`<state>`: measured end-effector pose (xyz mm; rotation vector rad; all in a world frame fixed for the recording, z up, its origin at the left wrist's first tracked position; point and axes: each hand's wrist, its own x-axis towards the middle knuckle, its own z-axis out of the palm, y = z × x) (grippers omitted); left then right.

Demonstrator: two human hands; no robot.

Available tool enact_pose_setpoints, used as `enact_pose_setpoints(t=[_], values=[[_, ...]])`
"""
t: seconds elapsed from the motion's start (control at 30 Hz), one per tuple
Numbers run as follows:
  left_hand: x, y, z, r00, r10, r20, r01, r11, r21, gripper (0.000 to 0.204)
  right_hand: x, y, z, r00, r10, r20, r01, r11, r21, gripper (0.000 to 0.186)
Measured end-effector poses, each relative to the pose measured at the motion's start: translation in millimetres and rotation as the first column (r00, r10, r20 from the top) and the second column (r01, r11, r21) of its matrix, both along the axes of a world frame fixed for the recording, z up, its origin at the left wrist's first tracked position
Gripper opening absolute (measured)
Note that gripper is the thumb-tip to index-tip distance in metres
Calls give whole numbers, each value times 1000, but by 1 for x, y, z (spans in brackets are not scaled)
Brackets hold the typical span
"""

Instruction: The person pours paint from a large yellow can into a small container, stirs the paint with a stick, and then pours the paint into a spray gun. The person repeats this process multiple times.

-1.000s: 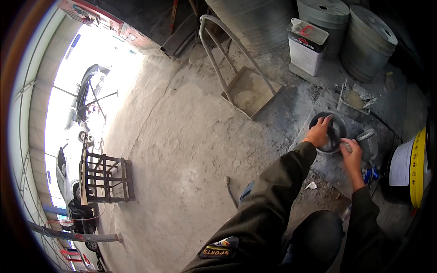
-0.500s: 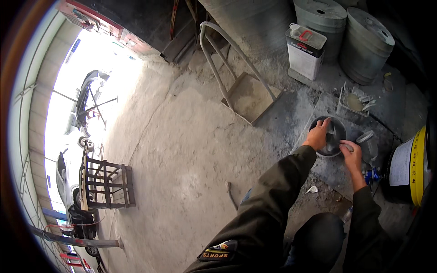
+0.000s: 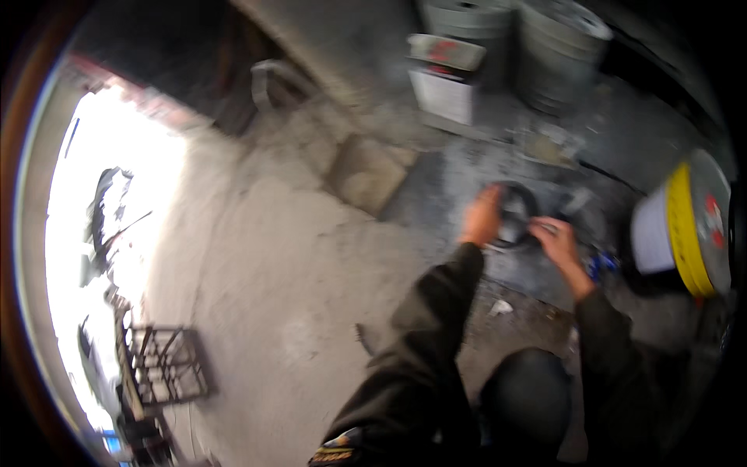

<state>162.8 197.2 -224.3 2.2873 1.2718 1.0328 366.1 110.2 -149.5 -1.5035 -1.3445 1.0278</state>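
Note:
A dark round tub (image 3: 532,204) stands on the grey floor between my hands, its inside smeared by motion blur. My left hand (image 3: 482,218) is closed at the tub's left rim, seemingly gripping it, though its fingertips are hard to see. At the right rim is my right hand (image 3: 555,241), with thumb and fingers pressed together. Whatever lies in that pinch is too blurred to name. Beyond the tub sits a small square container (image 3: 543,149) holding pale material. Blue objects (image 3: 601,266) lie right of my right hand.
A white rectangular can (image 3: 443,93) stands before large grey drums (image 3: 562,54) at the back. To the right is a yellow-banded bucket (image 3: 689,229). A metal hand cart (image 3: 366,175) lies left of the tub; a slatted wooden frame (image 3: 167,362) stands far left.
The whole view has swung and blurred, so the scene sits farther left in the picture. Both hands remain at the tub's rim; the left no longer visibly reaches over its opening.

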Motion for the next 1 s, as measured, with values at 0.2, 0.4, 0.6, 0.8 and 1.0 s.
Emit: enact_pose_setpoints(t=[0.2, 0.4, 0.6, 0.8, 1.0], values=[[-35, 9, 8, 940, 71, -332, -163, 953, -257, 44, -24, -17, 26, 856, 50, 515, -242, 919, 312, 22], [-28, -14, 44, 988, -67, -138, 19, 948, -319, 76, -34, -7, 13, 941, 30, 337, -119, 962, 246, 23], [-20, -8, 50, 928, 163, -334, -234, 955, -184, 42, -25, -10, 2, 954, 104, 281, -170, 960, 224, 24], [7, -24, 45, 888, 138, -438, -325, 863, -387, 49, -29, -36, 39, 803, 156, 575, -330, 920, 212, 17], [3, -22, 56, 988, 108, -108, -142, 904, -402, 54, -4, -7, 7, 970, 169, 176, -194, 971, 140, 19]])
